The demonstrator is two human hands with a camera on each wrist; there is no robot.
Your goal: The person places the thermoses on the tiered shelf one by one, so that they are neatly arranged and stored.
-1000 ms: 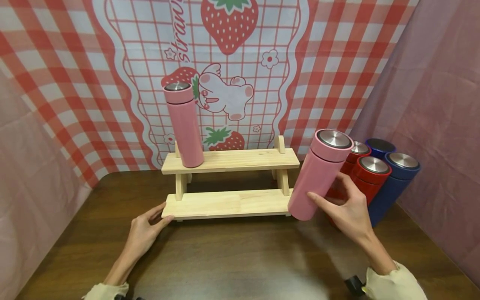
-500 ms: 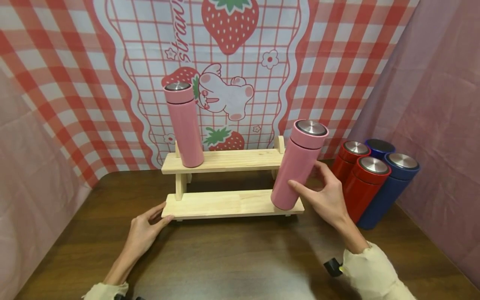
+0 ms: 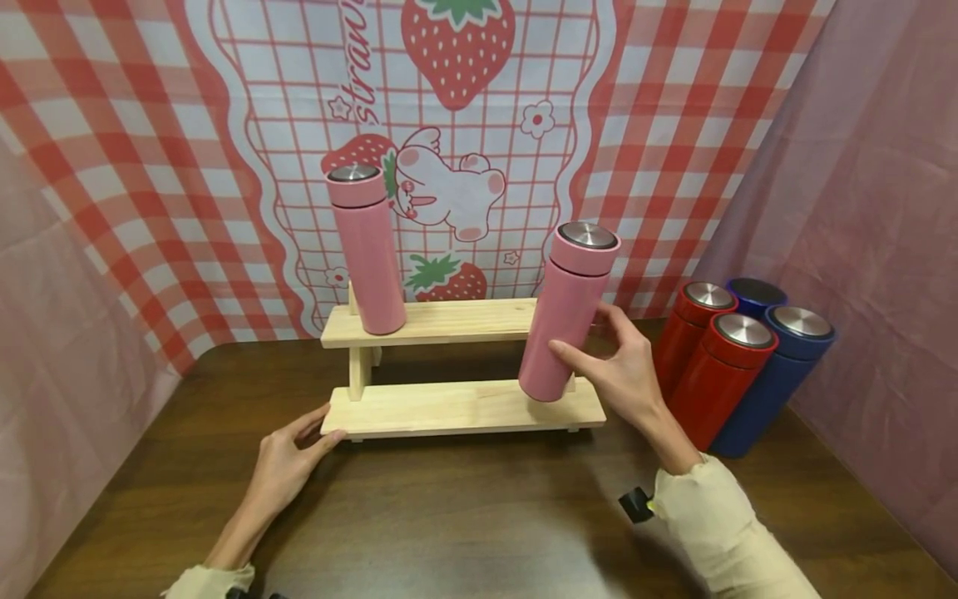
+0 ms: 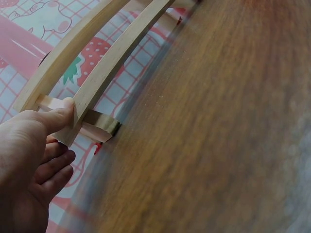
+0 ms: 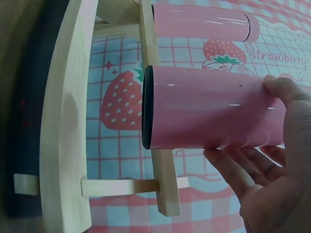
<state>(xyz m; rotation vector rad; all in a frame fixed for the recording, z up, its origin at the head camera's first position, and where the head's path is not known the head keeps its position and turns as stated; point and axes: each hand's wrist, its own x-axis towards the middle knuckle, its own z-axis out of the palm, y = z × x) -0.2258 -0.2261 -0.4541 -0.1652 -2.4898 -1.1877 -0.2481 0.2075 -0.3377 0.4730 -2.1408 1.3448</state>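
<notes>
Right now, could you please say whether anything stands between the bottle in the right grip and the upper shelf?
Nothing visible stands between the held bottle and the upper shelf; the other pink bottle stands near the shelf's left end.

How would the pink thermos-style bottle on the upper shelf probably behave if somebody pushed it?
The pink thermos-style bottle would probably tip if pushed near its lid, because it is tall and narrow. Once fallen, it would likely roll, as its body is round. Its glossy surface may also feel slippery.

Left hand [image 4: 26, 153], thumb against a pale wooden rack [image 4: 119, 51] on a brown tabletop [image 4: 209, 111]
</notes>
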